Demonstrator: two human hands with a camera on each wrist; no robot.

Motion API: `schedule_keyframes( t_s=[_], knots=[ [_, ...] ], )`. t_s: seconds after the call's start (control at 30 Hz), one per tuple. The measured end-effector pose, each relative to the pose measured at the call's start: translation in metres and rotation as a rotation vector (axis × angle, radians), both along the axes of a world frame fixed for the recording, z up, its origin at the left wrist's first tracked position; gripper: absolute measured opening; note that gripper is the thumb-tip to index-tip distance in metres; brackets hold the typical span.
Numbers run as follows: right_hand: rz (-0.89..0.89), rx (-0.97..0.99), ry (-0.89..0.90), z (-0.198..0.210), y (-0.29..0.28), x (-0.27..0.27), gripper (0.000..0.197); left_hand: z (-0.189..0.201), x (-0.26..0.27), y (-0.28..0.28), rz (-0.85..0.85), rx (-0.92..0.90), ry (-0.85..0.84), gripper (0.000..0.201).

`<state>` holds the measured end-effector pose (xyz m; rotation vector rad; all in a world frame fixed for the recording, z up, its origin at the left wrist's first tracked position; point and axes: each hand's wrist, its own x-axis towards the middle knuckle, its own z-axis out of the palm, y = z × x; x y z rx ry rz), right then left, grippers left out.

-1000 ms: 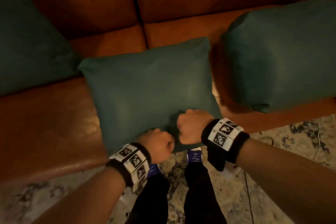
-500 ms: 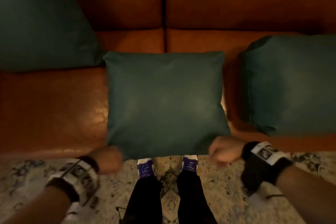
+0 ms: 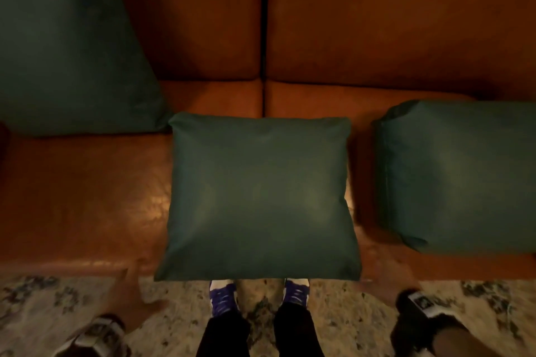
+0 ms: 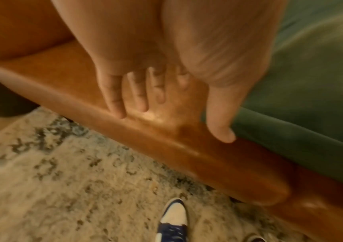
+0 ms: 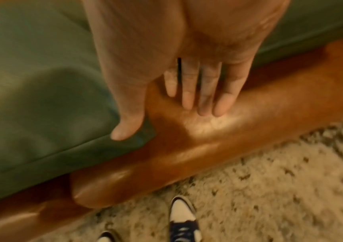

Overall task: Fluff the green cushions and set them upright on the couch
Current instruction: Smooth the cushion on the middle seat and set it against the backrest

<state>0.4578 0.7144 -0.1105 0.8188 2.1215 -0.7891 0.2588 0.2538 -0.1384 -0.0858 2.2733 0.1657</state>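
The middle green cushion (image 3: 258, 197) lies flat on the brown leather couch (image 3: 81, 197), its near edge hanging over the seat front. A second green cushion (image 3: 66, 46) leans upright against the backrest at left. A third (image 3: 458, 177) lies on the seat at right. My left hand (image 3: 127, 290) is blurred beside the middle cushion's near left corner. The left wrist view shows my left hand (image 4: 170, 121) with straight fingers over the seat edge, next to the cushion (image 4: 300, 114). My right hand (image 5: 166, 121) is likewise flat, its thumb over the cushion's (image 5: 42, 106) corner. Neither hand holds anything.
A pale patterned rug (image 3: 348, 322) covers the floor in front of the couch. My feet in blue and white shoes (image 3: 223, 295) stand under the cushion's overhanging edge. The seam between the two seat pads (image 3: 263, 95) runs behind the middle cushion.
Both hands were fists together at the cushion's near edge. They have moved apart to its two near corners and opened. The cushion now lies square to the couch.
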Motion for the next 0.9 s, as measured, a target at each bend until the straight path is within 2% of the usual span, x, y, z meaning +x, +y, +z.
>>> schedule_keyframes(
  t_s=[0.03, 0.07, 0.17, 0.2, 0.33, 0.43, 0.47, 0.53, 0.6, 0.67, 0.77, 0.83, 0.9],
  knots=[
    [-0.026, -0.052, -0.058, -0.003, -0.011, 0.003, 0.103, -0.007, 0.011, 0.007, -0.015, 0.073, 0.008, 0.111],
    [-0.073, -0.092, -0.109, -0.007, -0.025, 0.004, 0.098, -0.007, 0.019, 0.022, -0.019, 0.107, 0.017, 0.108],
    [-0.217, -0.005, -0.157, -0.009, -0.037, -0.005, 0.053, -0.002, 0.024, 0.050, 0.113, 0.105, 0.063, 0.068],
    [-0.260, 0.015, -0.130, -0.005, -0.034, -0.011, 0.046, 0.007, 0.019, 0.056, 0.154, 0.086, 0.086, 0.056],
    [-0.372, 0.007, 0.064, 0.029, -0.010, -0.019, 0.065, 0.067, -0.007, 0.066, 0.149, 0.200, 0.242, 0.038],
    [-0.391, 0.033, 0.342, 0.075, 0.015, -0.028, 0.052, 0.130, -0.033, 0.080, 0.127, 0.298, 0.441, 0.034],
    [-0.420, 0.057, 0.422, 0.087, 0.025, -0.036, 0.054, 0.148, -0.045, 0.085, 0.134, 0.318, 0.481, 0.033],
    [-0.450, 0.108, 0.547, 0.116, 0.043, -0.067, 0.054, 0.176, -0.073, 0.098, 0.179, 0.346, 0.531, 0.022],
    [-0.379, 0.201, 0.641, 0.146, 0.061, -0.114, 0.032, 0.197, -0.109, 0.117, 0.160, 0.342, 0.603, 0.015],
    [-0.325, 0.279, 0.693, 0.167, 0.085, -0.169, 0.022, 0.218, -0.152, 0.144, 0.120, 0.317, 0.653, 0.032],
    [-0.355, 0.330, 0.731, 0.192, 0.118, -0.249, 0.028, 0.240, -0.226, 0.185, 0.109, 0.324, 0.759, 0.047],
    [-0.422, 0.318, 0.709, 0.193, 0.139, -0.298, 0.033, 0.243, -0.277, 0.209, 0.216, 0.360, 0.785, 0.042],
    [-0.545, 0.197, 0.677, 0.188, 0.148, -0.335, 0.038, 0.229, -0.320, 0.226, 0.354, 0.428, 0.737, 0.040]
  ],
)
